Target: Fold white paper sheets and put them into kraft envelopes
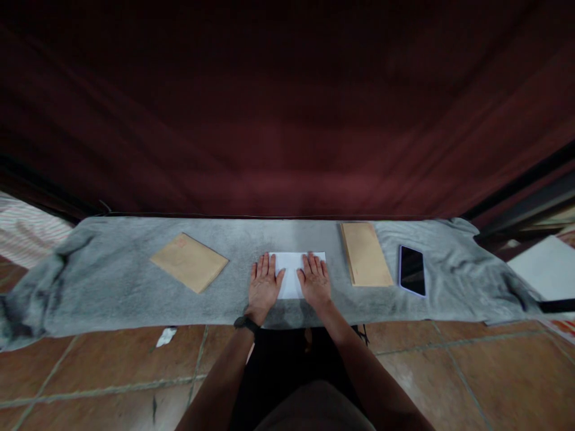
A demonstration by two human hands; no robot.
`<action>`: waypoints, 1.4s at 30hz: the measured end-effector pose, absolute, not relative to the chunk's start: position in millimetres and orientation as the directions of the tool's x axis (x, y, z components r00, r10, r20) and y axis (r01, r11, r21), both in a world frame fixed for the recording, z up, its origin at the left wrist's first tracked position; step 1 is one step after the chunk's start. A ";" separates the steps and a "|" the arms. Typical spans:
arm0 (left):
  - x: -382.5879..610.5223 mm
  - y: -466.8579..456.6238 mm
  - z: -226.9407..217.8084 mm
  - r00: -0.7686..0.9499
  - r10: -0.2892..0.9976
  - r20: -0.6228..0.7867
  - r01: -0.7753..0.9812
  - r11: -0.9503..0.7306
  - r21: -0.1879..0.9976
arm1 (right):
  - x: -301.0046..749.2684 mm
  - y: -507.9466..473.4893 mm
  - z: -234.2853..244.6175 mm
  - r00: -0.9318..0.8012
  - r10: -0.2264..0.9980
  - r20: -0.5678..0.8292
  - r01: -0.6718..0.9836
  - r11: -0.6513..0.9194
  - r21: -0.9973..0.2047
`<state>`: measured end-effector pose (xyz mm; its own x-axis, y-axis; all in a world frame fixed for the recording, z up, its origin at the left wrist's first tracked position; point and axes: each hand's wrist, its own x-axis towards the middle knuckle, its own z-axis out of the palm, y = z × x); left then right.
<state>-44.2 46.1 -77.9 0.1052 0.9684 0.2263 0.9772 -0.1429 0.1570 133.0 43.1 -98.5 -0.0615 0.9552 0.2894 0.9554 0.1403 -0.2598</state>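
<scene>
A white sheet of paper [290, 276] lies flat on the grey cloth in front of me, its left and right edges partly covered by my hands. My left hand [265, 284] rests palm down at the paper's left side, fingers stretched away from me. On the right side, my right hand [315, 282] lies flat too, fingers extended and thumb pointing inward. Neither hand grips anything. To the right sits a stack of brown envelopes [367, 256]. A single brown envelope [189, 261] lies at an angle on the left.
Grey cloth [121, 287] covers the long narrow table. A phone [412, 270] with a purple edge lies right of the envelope stack. Behind the table hangs a dark red curtain [287, 149]. A scrap of white paper [166, 336] is on the tiled floor [112, 365].
</scene>
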 end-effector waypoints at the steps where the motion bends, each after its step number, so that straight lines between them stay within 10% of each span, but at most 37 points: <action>1: -44.1 45.9 -77.5 0.107 0.968 0.226 0.978 -0.143 0.154 | 134.6 43.1 -99.1 -0.050 0.955 0.292 0.958 0.129 -0.257; 23: -33.0 40.9 -80.6 0.013 0.940 0.340 0.969 -0.096 0.226 | 162.0 26.1 -101.6 0.041 0.930 0.365 0.977 0.038 -0.208; 31: 9.2 -10.5 -75.3 0.501 0.829 0.249 0.809 -0.551 0.206 | 160.9 26.6 -98.1 0.032 0.945 0.325 0.979 0.037 -0.202; 42: -12.5 -7.6 -75.4 0.487 0.855 0.180 0.842 -0.515 0.164 | 161.4 25.9 -98.7 0.031 0.949 0.314 0.974 0.041 -0.222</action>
